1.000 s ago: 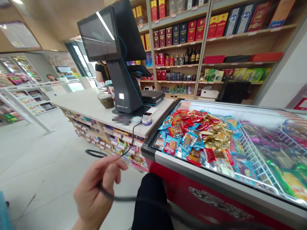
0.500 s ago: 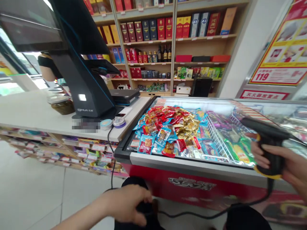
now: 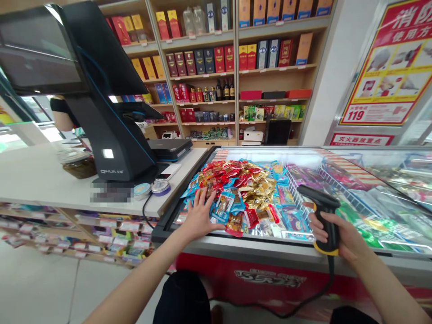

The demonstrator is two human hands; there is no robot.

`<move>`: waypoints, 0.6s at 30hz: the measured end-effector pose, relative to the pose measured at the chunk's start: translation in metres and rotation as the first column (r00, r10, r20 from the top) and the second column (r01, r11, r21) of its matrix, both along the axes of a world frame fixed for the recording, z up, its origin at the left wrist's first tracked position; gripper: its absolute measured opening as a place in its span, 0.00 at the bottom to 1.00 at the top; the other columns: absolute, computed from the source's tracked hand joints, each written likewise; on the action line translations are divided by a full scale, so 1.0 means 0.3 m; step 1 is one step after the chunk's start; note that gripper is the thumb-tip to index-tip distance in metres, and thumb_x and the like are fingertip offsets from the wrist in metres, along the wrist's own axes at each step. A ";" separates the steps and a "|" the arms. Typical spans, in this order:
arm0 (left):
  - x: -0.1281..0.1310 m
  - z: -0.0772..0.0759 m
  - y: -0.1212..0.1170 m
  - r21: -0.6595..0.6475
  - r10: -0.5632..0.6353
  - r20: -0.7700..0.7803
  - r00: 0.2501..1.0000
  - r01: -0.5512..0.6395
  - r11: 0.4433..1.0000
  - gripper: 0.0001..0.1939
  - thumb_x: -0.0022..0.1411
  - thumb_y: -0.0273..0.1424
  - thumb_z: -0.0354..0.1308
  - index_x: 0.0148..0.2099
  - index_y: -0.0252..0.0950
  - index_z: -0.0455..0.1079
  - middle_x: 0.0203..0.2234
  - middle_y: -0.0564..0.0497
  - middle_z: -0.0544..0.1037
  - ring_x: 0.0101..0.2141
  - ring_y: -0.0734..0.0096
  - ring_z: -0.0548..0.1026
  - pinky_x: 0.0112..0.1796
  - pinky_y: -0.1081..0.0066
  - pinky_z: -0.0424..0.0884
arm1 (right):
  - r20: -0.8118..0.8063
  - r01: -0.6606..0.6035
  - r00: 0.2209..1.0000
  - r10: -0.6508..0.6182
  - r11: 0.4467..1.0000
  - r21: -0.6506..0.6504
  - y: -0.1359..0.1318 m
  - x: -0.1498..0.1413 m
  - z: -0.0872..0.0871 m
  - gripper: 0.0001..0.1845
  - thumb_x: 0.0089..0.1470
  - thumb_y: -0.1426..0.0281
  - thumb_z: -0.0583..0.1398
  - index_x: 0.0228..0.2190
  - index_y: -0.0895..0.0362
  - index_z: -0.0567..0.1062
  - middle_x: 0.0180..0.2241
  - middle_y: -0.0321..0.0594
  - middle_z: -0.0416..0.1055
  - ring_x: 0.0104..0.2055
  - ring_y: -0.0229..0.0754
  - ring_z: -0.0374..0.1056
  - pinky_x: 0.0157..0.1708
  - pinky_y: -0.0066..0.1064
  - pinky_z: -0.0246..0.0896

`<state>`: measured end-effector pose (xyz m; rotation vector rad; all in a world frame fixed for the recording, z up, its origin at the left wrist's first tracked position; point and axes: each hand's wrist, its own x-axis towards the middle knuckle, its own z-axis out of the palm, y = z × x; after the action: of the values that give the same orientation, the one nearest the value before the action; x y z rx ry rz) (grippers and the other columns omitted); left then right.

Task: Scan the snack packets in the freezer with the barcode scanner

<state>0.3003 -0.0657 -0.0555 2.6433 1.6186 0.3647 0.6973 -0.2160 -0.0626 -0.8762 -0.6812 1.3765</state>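
In a shop aisle, a white checkout counter (image 3: 67,180) runs beside a red chest freezer (image 3: 270,278), with a heap of foil snack packets (image 3: 236,189) toward the freezer's left end. The left hand (image 3: 200,217) lies open at the heap's near edge, fingers spread and pinching nothing. The right hand (image 3: 340,238) is clamped round the grip of a black corded barcode scanner (image 3: 326,216), its head angled toward the heap and its cable (image 3: 332,279) hanging slack, clear of the packets.
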 end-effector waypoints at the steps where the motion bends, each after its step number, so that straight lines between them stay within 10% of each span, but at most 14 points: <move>1: 0.004 -0.001 0.020 0.007 -0.011 -0.001 1.000 0.011 1.000 0.63 0.48 0.55 0.71 0.78 0.41 0.45 0.76 0.32 0.42 0.74 0.33 0.38 0.63 0.31 0.53 | 0.005 0.001 1.000 -0.001 1.000 0.005 0.004 -0.001 -0.001 0.20 0.47 0.63 0.69 0.44 0.52 0.78 0.22 0.31 0.58 0.18 0.32 0.52 0.15 0.26 0.53; 12: -0.012 0.118 0.032 -0.128 -0.012 -0.095 0.995 -0.001 0.992 0.63 0.45 0.52 0.72 0.77 0.47 0.48 0.76 0.37 0.43 0.73 0.30 0.41 0.64 0.29 0.48 | -0.011 0.051 0.999 -0.051 0.999 -0.001 0.031 -0.020 0.005 0.14 0.46 0.64 0.69 0.35 0.55 0.76 0.22 0.32 0.59 0.19 0.33 0.52 0.17 0.27 0.53; 18: 0.188 0.134 -0.055 0.079 -0.229 0.091 0.969 0.222 0.972 0.26 0.66 0.45 0.59 0.62 0.41 0.73 0.60 0.41 0.74 0.61 0.49 0.70 0.65 0.49 0.58 | -0.025 0.044 0.999 -0.044 0.999 -0.013 0.042 -0.020 0.006 0.14 0.45 0.65 0.69 0.34 0.55 0.75 0.21 0.32 0.60 0.20 0.33 0.52 0.17 0.25 0.51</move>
<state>0.3567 -0.0821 -0.0153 2.7709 1.2819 0.5414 0.6914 -0.2033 -0.0608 -0.8778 -0.6310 1.3517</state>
